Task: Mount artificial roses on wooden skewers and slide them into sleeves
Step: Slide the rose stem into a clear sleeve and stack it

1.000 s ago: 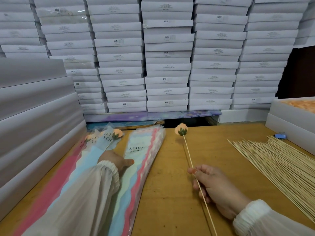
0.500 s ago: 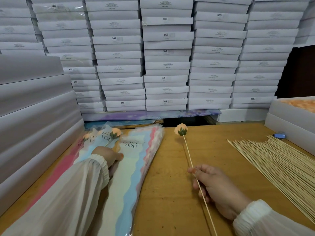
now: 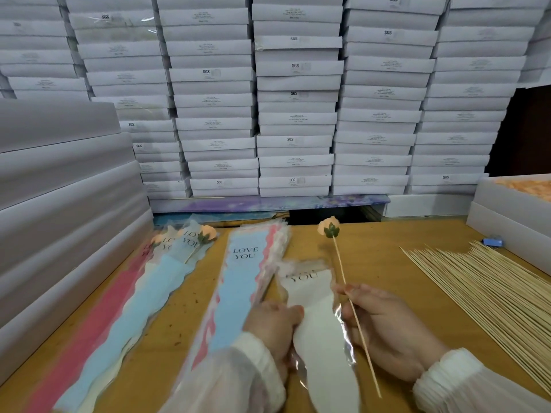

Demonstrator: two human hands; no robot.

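— Where do we have the rose [image 3: 328, 228] now?

— Up ahead of our right hand [image 3: 384, 326], mounted on its skewer [image 3: 351, 308]. The fingers pinch the stick around mid-length, tail end running back past the wrist.

— And our left hand [image 3: 272, 323]?

— Gripping the white sleeve [image 3: 319, 332] by its edge, just beside the right hand. The printed end looks blurred, so we can't tell whether the mouth is open yet.

— How will they handle?

— We'd judge the skewer light and stiff but thin — easy to snap or roll if we squeeze hard. The bloom looks soft, so we keep our hold on the stick. The sleeve's clear film looks slick and floppy; it likely wants a pinch near the opening.

— What's around us?

— The sleeve stack [image 3: 244, 281] left of our left hand, finished roses [image 3: 205, 234] beyond it, loose skewers [image 3: 489, 290] right of our right hand, white boxes [image 3: 298, 114] behind.
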